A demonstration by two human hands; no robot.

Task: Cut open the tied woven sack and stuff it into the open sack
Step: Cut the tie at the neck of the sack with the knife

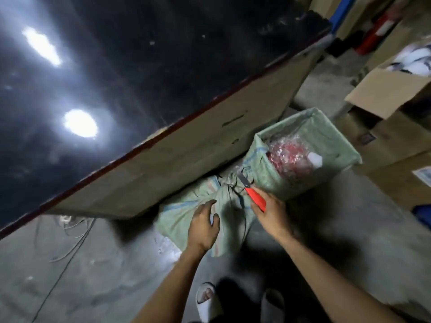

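Open sack (326, 136) w/ red wrap; L hand (204, 226) grips tied sack (186, 213); R hand (271, 212) holds cutter (253, 193).

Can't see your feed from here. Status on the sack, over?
Left hand gripping tied sack below the knot. Right hand holds red knife, blade at the tie. Open sack alongside. Nothing blocking.
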